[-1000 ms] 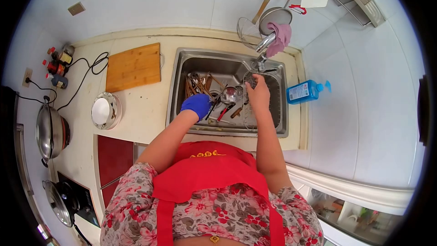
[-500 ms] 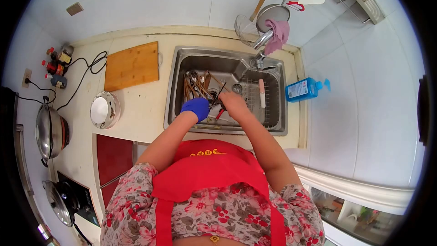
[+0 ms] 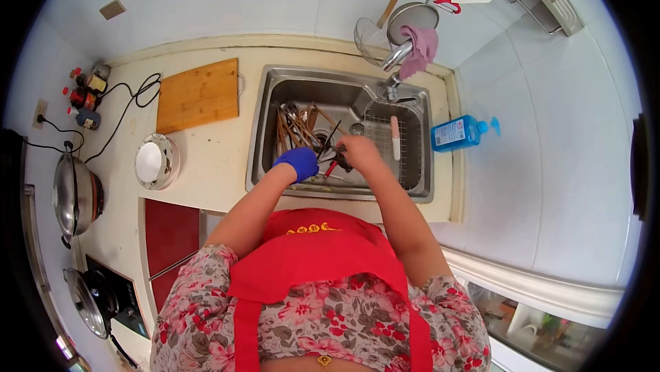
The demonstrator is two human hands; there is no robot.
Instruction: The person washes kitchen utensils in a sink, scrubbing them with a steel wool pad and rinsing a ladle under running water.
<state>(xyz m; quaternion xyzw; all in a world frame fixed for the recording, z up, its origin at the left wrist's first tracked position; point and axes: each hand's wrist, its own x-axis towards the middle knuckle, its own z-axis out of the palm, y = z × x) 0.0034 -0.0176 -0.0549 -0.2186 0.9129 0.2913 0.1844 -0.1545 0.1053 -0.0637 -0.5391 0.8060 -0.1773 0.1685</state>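
Over the front middle of the steel sink (image 3: pixel 271 76), my two hands meet around a dark tool with red parts, which looks like kitchen scissors (image 3: pixel 331 168). My left hand (image 3: pixel 298 164), in a blue glove, is closed by its metal part. My bare right hand (image 3: pixel 359 152) is closed at its dark handle end; the fingers partly hide it. Wooden chopsticks (image 3: pixel 294 124) and other utensils lie in a heap at the sink's left, beyond my left hand. One dark stick (image 3: pixel 332 135) slants up just past both hands.
A wire rack (image 3: pixel 379 121) in the sink's right side bears a pink-and-white tool (image 3: pixel 395 138). The faucet (image 3: pixel 392 86), draped with a purple cloth (image 3: pixel 418 49), stands behind. A blue soap bottle (image 3: pixel 457 134) is right; a cutting board (image 3: pixel 199 95) and stacked bowls (image 3: pixel 152 163) are left.
My right hand has shifted slightly and turned, exposing more of the dark handle. My left hand stays nearly in place. The whole view has moved very slightly.
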